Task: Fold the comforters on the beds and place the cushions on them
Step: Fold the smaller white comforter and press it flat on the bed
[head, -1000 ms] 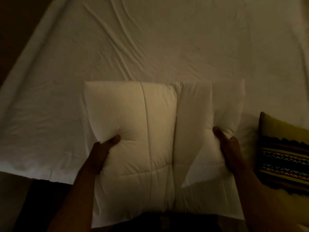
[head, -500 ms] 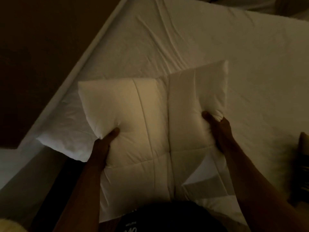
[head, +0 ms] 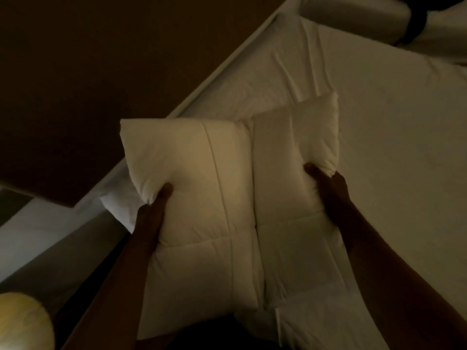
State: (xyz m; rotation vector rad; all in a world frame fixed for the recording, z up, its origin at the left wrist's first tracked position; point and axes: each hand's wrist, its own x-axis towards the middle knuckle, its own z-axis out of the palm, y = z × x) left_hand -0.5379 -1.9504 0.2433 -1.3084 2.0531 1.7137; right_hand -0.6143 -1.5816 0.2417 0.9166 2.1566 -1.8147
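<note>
Head view, and it's pretty dim: a folded white comforter [head: 227, 198] is held up in front of the body, over the near corner of the bed [head: 379, 147], which is covered with a wrinkled white sheet. The bundle is folded into a thick, puffy pad with stitched quilt lines, and a deep crease runs down the middle so it reads as two halves side by side. The left hand [head: 154, 208] is clamped on the left edge, thumb pressed into the top face and the other fingers hidden underneath. The right hand [head: 326, 183] is clamped on the right edge the same way, thumb dug in on top. The right half is tipped up a bit higher than the left. Whether the lower end is resting on the mattress or hanging free can't be told. A pale yellowish round thing [head: 22, 322] is seen bottom left, too blurry to identify. Dark floor [head: 88, 72] is seen beyond the bed's left edge.
</note>
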